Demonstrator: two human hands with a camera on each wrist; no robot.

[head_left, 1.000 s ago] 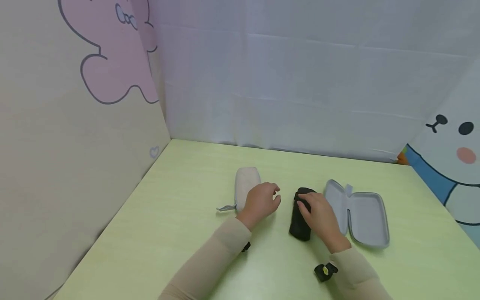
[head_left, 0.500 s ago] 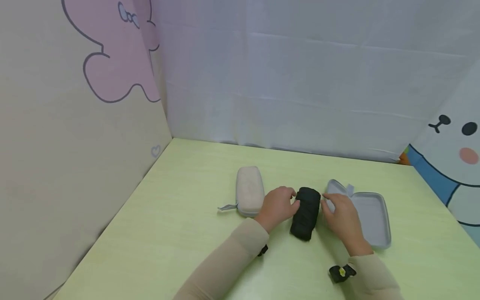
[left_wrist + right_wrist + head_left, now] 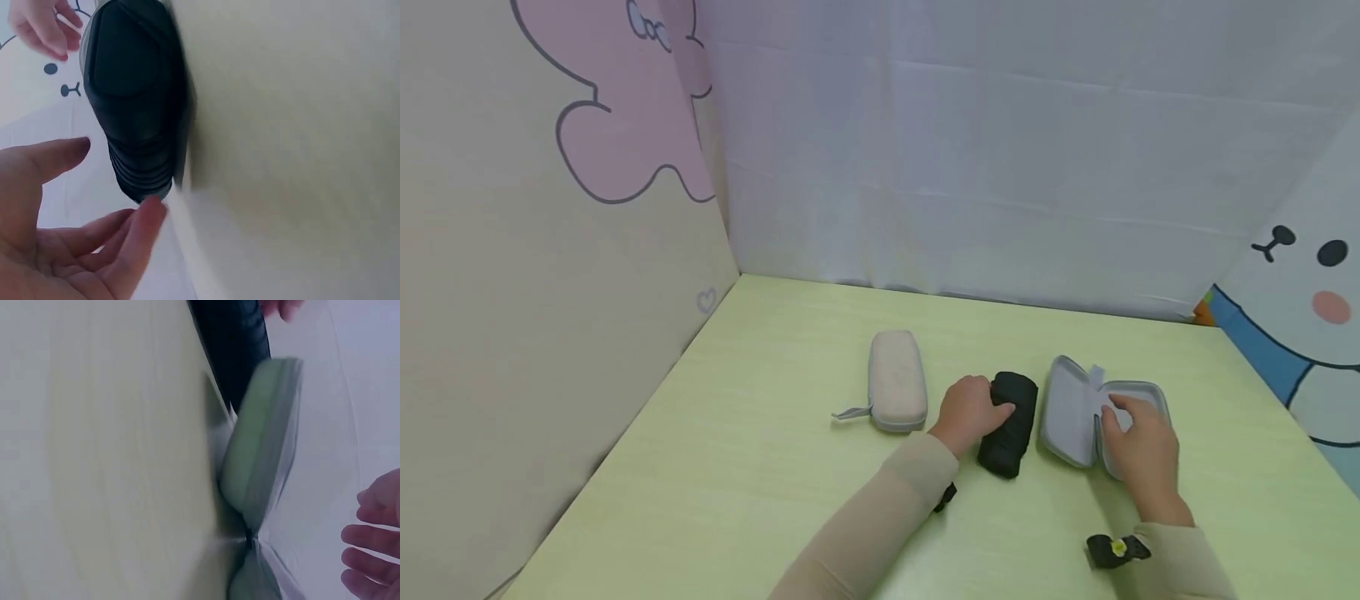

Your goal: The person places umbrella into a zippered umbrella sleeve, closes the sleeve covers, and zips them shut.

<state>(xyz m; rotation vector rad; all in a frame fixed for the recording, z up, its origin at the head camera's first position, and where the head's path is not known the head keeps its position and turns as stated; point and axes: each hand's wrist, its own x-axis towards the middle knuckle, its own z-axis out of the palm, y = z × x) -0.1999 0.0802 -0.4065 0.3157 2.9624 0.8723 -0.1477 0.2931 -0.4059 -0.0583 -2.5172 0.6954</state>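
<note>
A black rolled bundle, shaped like a folded compact umbrella, lies on the table. My left hand is at its left side, thumb overlapping it in the head view. In the left wrist view that hand's thumb and fingers are spread apart, one fingertip right at the bundle's far end. To the right, a grey zip case lies unfolded, its two halves spread. Over its right half hovers my right hand, fingers loosely bent with nothing between them. The right wrist view shows these fingers apart from the case.
A beige closed zip case with a grey strap lies left of the bundle. White sheeting hangs along the table's back edge, and a printed wall stands at the left.
My right hand has moved right, from over the black bundle to over the grey case. My left hand has moved right, from by the beige case to the bundle.
</note>
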